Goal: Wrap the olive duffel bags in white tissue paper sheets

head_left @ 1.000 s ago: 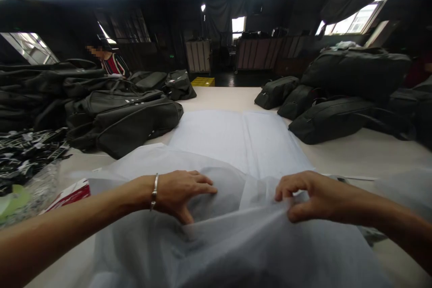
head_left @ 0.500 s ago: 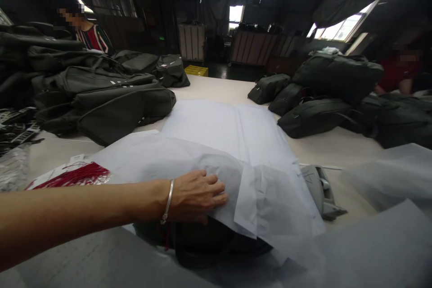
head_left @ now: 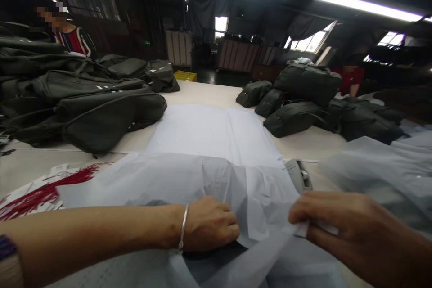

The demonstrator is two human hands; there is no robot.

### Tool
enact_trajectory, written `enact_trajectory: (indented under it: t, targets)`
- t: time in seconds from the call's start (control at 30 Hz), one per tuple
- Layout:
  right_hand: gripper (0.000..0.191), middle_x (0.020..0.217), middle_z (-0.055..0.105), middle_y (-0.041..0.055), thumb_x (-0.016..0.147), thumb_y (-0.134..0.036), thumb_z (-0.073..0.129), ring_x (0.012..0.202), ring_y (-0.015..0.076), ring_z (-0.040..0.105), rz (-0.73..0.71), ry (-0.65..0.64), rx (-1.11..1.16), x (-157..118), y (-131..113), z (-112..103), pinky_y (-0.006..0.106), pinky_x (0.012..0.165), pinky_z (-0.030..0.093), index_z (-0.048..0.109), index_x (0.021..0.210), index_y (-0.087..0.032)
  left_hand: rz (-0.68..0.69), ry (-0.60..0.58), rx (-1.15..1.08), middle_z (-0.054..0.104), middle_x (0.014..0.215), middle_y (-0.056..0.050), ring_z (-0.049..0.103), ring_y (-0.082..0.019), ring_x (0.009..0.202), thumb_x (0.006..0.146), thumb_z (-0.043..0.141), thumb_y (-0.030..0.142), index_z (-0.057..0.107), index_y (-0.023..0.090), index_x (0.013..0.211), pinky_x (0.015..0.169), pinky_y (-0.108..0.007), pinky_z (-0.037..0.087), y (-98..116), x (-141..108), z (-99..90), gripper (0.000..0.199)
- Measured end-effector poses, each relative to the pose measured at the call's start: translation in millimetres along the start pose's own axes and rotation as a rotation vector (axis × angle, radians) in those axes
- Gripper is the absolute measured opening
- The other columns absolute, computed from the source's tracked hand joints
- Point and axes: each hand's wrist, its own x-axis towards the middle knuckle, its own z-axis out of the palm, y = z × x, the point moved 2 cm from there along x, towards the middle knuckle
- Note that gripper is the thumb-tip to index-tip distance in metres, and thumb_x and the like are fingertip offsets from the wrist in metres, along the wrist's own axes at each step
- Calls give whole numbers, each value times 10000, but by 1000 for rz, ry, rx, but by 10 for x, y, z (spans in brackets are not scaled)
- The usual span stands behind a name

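Observation:
A thin, see-through white wrapping sheet (head_left: 270, 202) is drawn over a dark bag, of which only a dark strip (head_left: 219, 252) shows below my left hand. My left hand (head_left: 212, 225), with a silver bangle at the wrist, presses on the sheet near its edge, its fingers curled and close together. On the right, my right hand (head_left: 340, 220) pinches an edge of the same sheet between thumb and fingers. A small, stiffer white piece shows in that pinch; I cannot tell what it is. A taut fold of the sheet runs down and left from this hand.
A grey tape dispenser (head_left: 299, 174) stands beyond my right hand. Dark bags (head_left: 114, 117) are heaped at left, with more bags (head_left: 300, 114) at right. Red-corded tags (head_left: 50, 191) lie at left. Flat white sheets (head_left: 195, 130) cover the table's middle. Two people stand further back.
My right hand has come into view, holding the sheet's edge. My left hand has shifted slightly right and down in view, and its fingers have curled. More of the bag is covered.

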Motion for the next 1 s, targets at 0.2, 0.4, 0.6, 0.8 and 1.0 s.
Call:
enact_trajectory:
  t: [0.2, 0.4, 0.6, 0.8, 1.0]
  targets:
    - [62, 700, 700, -48, 720, -248, 675, 666, 133, 627, 229, -264, 103, 662, 138, 154, 222, 609, 427, 721, 754, -272, -37, -66, -106, 630, 787, 16, 571, -138, 639, 849, 621, 212, 546, 198, 792, 434, -301, 321, -15, 26, 122, 96]
    - [99, 679, 700, -25, 674, -284, 689, 666, 150, 615, 334, -386, 360, 1009, 448, 481, 226, 586, 418, 725, 724, -206, 3, -143, -194, 668, 797, -14, 622, -152, 681, 804, 684, 264, 577, 181, 760, 461, -280, 376, -127, 27, 210, 142]
    - [122, 707, 708, -27, 652, -228, 680, 685, 147, 616, 355, -507, 439, 1116, 661, 611, 217, 596, 415, 734, 758, -200, 28, -350, -321, 656, 631, -5, 603, -137, 543, 779, 645, 157, 434, 219, 573, 415, -250, 388, -210, -15, -85, 301]
    - [179, 801, 719, -70, 681, -164, 647, 792, 134, 637, 265, -492, 278, 905, 627, 473, 192, 711, 439, 733, 774, -291, -166, -58, -375, 726, 924, -11, 679, -168, 831, 856, 656, 242, 645, 224, 925, 676, -251, 511, -956, 250, -653, 72]
    - [103, 782, 718, -55, 722, -246, 676, 746, 142, 645, 203, -382, 201, 571, 770, 336, 184, 703, 486, 726, 762, -327, -179, -111, -468, 290, 1565, -135, 217, -311, 1455, 970, 482, 443, 361, 180, 1456, 1146, -570, 245, -1427, 757, -16, 566]
